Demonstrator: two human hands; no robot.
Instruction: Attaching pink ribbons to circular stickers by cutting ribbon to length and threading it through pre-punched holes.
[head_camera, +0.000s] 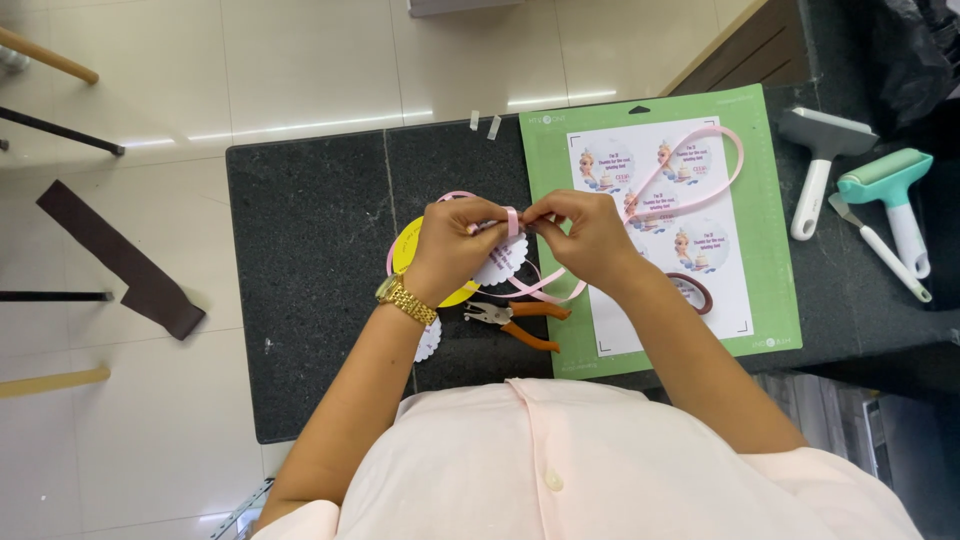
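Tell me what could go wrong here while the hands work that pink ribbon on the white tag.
The pink ribbon loops loosely across the printed sticker sheet and could drag or crease it when pulled. The left hand and right hand pinch close together over the white scalloped tag, so a hard tug might tear it. The hole punch may snag the slack.

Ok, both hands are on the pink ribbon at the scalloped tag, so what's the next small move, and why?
Probably pull the pink ribbon through and snug it at the white scalloped tag. The left hand and right hand pinch it together right at the tag's top, while a long slack loop lies across the green cutting mat.
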